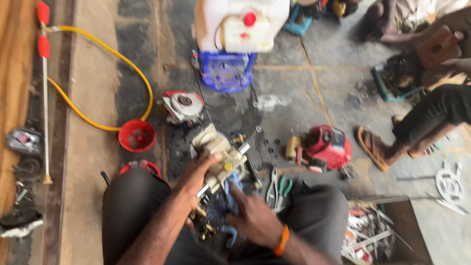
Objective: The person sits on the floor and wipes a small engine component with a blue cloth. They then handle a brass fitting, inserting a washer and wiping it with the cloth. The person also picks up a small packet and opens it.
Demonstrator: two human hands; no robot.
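Observation:
My left hand [196,184] grips a pale metal pump-like engine part [216,154] with brass fittings, held above the floor between my knees. My right hand [252,216], with an orange band at the wrist, presses a blue cloth [230,203] against the underside of that part. The picture is blurred, so small fittings on the part are hard to make out.
A white tank on a blue frame [230,44] stands ahead. A red and white engine cover [182,105], a red cap [137,135], a yellow hose [105,51], a red engine [326,147] and pliers [279,189] lie around. Another person's sandalled foot [373,147] is at right. A tool tray [373,235] sits lower right.

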